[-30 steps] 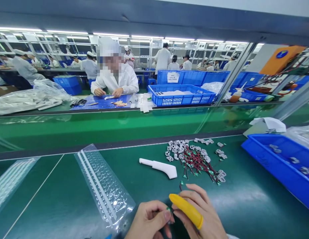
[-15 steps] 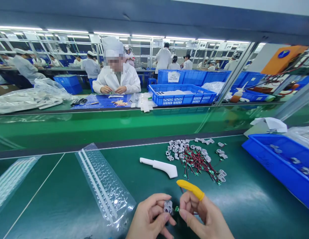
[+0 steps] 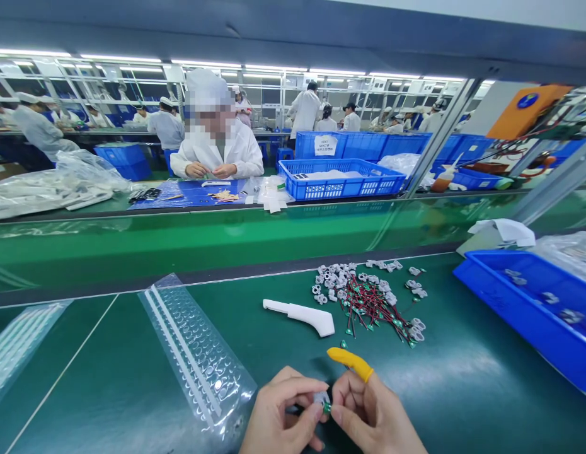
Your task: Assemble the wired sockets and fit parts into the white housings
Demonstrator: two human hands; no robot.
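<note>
Between thumb and fingers, my left hand point(image 3: 288, 413) grips a small grey plastic holder point(image 3: 321, 398) with round openings. My right hand point(image 3: 368, 410), a yellow finger cot on its index finger, pinches a small green circuit board point(image 3: 326, 408) against the holder's edge; whether it is seated cannot be made out. Another bit of green board point(image 3: 343, 344) shows just above the yellow fingertip. Beyond my hands lies a white curved plastic handle point(image 3: 302, 315). To its right are a pile of grey holders point(image 3: 338, 277) and a tangle of red-and-black wires with green boards point(image 3: 371, 302).
A blue bin point(image 3: 524, 309) with several grey parts stands at the right. Clear blister sheets point(image 3: 193, 353) with white strips lie to the left. Across the green divider point(image 3: 203, 243), a person in white point(image 3: 222, 148) works beside a blue basket point(image 3: 343, 183).
My right hand has moved left to my left hand, bringing the green board from beside the grey holder up against it. The view has shifted slightly.
</note>
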